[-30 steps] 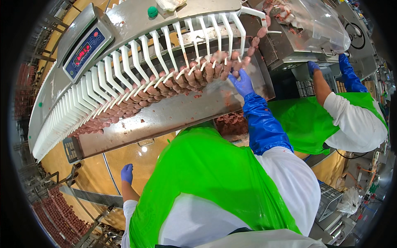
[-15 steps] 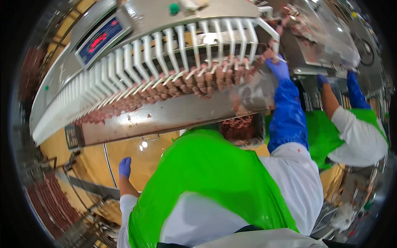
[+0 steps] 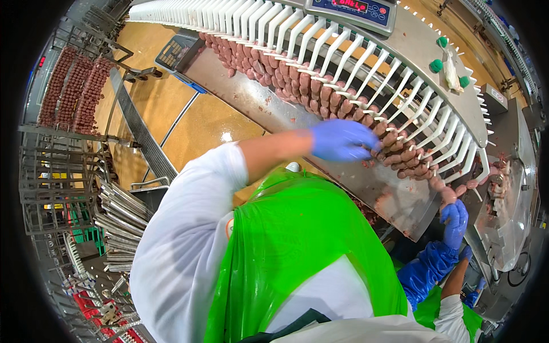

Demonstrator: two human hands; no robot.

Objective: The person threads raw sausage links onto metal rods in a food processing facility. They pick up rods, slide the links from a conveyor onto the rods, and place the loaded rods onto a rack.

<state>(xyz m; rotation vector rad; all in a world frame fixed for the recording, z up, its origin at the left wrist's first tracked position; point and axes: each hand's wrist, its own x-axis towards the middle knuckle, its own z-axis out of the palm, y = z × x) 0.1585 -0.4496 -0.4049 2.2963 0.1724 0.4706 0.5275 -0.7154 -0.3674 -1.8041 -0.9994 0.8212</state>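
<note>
Strings of pink sausage links [image 3: 326,97] hang from a long curved row of white hooks [image 3: 337,48]. My left hand [image 3: 343,140], in a purple-blue glove and blurred by motion, reaches over to the links with its fingers stretched out. Whether its fingertips touch a link I cannot make out. At the row's right end my right hand [image 3: 454,223], gloved the same and under a blue sleeve, is closed around a sausage link [image 3: 448,196]. From there the string of links runs up toward the last hook.
A metal trough [image 3: 246,97] with meat scraps lies below the hooks. Beyond them stands a display box [image 3: 351,12]. Racks of hanging sausages [image 3: 74,88] are at far left, stacked metal rods [image 3: 117,223] at left. A co-worker's arm [image 3: 454,277] is at lower right.
The view has swung to the right. My left hand has come up from low beside my body to the hanging links. The right hand stays at the hook row's right end.
</note>
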